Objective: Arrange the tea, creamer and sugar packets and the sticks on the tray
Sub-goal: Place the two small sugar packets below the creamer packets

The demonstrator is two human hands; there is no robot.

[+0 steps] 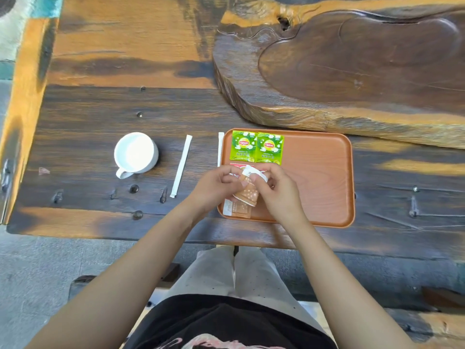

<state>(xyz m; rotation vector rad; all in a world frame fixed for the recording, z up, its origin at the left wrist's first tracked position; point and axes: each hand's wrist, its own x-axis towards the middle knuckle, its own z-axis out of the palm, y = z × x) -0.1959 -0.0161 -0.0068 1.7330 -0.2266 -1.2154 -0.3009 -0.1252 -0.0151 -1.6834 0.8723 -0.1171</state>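
Observation:
An orange tray (317, 172) lies on the dark wooden table. Two green tea packets (256, 147) sit side by side in its far left corner. Below them a red and white packet (235, 167) is mostly hidden by my hands. My left hand (216, 183) and my right hand (275, 187) together grip a brown and white sugar packet (247, 193) over the tray's left part. Another brown packet (237, 209) lies flat at the near left corner. One white wrapped stick (181, 166) lies on the table left of the tray; a second stick (220, 147) touches the tray's left edge.
A white mug (136, 154) stands on the table to the left of the sticks. A large carved wooden slab (352, 71) fills the far right, just behind the tray. The table's near edge runs close below the tray.

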